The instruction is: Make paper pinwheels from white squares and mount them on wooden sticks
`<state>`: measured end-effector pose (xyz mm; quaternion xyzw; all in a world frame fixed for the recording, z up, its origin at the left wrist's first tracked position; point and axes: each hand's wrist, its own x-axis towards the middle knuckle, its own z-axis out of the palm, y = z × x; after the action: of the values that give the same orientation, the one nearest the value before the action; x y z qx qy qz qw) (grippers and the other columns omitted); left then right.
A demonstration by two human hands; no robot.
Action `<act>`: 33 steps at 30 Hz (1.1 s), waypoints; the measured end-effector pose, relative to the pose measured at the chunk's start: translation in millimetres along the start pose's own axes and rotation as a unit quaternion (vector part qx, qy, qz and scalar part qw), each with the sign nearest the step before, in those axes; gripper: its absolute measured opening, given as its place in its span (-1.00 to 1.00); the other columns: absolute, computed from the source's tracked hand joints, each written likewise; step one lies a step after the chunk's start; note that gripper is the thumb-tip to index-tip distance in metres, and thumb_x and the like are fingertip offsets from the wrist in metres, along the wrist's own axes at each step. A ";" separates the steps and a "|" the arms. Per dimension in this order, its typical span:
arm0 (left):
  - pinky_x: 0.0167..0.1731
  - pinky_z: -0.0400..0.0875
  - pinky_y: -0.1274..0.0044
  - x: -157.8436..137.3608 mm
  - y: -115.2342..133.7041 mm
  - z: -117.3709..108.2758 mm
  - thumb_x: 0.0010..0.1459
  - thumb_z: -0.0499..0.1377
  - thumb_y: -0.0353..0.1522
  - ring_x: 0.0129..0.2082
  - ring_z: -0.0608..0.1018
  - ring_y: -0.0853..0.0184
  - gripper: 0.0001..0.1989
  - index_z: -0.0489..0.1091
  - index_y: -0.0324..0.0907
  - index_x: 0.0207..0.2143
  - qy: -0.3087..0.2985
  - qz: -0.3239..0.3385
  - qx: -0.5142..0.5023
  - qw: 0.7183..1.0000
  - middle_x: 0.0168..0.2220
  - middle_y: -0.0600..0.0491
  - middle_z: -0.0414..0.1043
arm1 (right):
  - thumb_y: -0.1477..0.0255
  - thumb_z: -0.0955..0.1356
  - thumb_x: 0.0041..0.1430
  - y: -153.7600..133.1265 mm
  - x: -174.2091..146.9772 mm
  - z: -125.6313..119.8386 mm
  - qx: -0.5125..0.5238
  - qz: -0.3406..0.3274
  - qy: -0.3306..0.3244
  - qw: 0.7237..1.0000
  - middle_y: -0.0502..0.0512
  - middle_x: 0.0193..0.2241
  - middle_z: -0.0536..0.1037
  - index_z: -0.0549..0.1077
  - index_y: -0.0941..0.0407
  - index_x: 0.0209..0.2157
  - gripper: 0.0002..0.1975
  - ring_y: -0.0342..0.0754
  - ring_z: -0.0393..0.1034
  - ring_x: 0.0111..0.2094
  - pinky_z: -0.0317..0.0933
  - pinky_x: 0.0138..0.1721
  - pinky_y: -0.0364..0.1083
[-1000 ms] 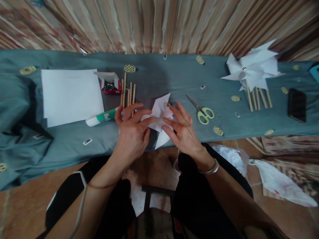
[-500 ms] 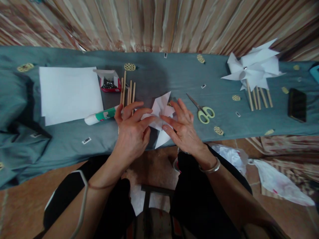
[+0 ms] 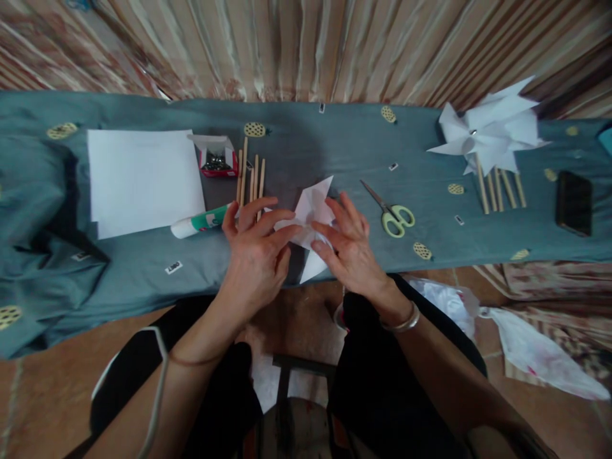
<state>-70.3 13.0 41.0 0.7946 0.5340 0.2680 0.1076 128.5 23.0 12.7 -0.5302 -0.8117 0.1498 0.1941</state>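
Head view: right hand [image 3: 356,252] half-curled against folded white paper [image 3: 313,199]

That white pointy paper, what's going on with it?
A person has both hands at the folded paper: fingers of the left hand and the right hand meet near its middle, and some points stick out. Nobody is holding the scissors, which lie to the right. Farther right are white paper pinwheels with sticks. The glue tube lies by the left hand.
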 end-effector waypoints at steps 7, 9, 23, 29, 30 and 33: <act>0.25 -0.05 0.05 1.8 -2.7 0.8 0.13 0.05 -0.47 0.19 0.32 0.15 -0.69 0.46 0.04 -0.17 0.002 -0.011 0.005 1.000 -0.01 0.17 0.50 | 0.15 0.07 0.37 10.0 -2.9 -14.4 0.052 0.014 0.016 0.998 -0.09 0.33 0.10 0.46 -0.08 0.05 -0.54 0.11 -0.22 0.39 -0.09 0.31 0.24; 0.26 -0.06 0.05 2.2 -3.2 1.1 0.13 0.05 -0.48 0.19 0.32 0.15 -0.69 0.46 0.04 -0.17 0.006 -0.011 0.004 1.000 -0.01 0.17 0.50 | 0.17 0.09 0.37 7.2 -4.3 -14.2 0.035 0.001 0.008 0.999 -0.06 0.34 0.10 0.46 -0.06 0.04 -0.56 0.13 -0.23 0.40 -0.11 0.30 0.28; 0.25 -0.08 0.06 1.0 -1.2 2.2 0.11 0.08 -0.48 0.19 0.31 0.13 -0.69 0.50 0.00 -0.18 0.006 -0.005 -0.012 1.000 -0.01 0.13 0.50 | 0.14 0.16 0.34 0.3 -4.7 0.5 -0.046 -0.045 0.030 0.997 0.12 0.33 0.13 0.53 0.09 -0.10 -0.56 0.19 -0.24 0.39 -0.20 0.30 0.28; 0.25 -0.09 0.08 1.1 -2.7 4.4 0.10 0.10 -0.49 0.18 0.32 0.12 -0.70 0.51 -0.02 -0.19 0.024 0.002 -0.015 1.000 -0.04 0.11 0.52 | 0.19 0.06 0.39 8.3 -4.4 -11.7 0.042 -0.030 0.060 0.997 -0.02 0.35 0.07 0.49 0.00 -0.01 -0.53 0.12 -0.22 0.39 -0.14 0.32 0.23; 0.25 -0.10 0.08 1.2 -2.6 4.3 0.10 0.09 -0.49 0.18 0.31 0.12 -0.69 0.51 -0.01 -0.19 0.020 -0.002 -0.017 1.000 -0.03 0.12 0.52 | 0.19 0.07 0.39 10.2 -5.0 -13.2 0.039 -0.029 0.068 0.997 -0.01 0.34 0.08 0.49 0.01 -0.02 -0.54 0.12 -0.21 0.39 -0.15 0.32 0.23; 0.26 -0.14 0.08 1.8 -2.0 3.7 0.10 0.09 -0.49 0.19 0.30 0.12 -0.68 0.52 0.00 -0.19 0.013 -0.014 -0.030 0.999 -0.02 0.13 0.50 | 0.21 0.12 0.37 13.5 -7.2 -14.5 0.006 -0.037 0.067 0.997 0.02 0.35 0.07 0.50 0.04 -0.03 -0.58 0.17 -0.21 0.39 -0.16 0.31 0.26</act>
<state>-69.3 15.8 37.5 0.7797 0.5382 0.2931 0.1282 148.8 22.2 18.3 -0.5072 -0.8151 0.1116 0.2568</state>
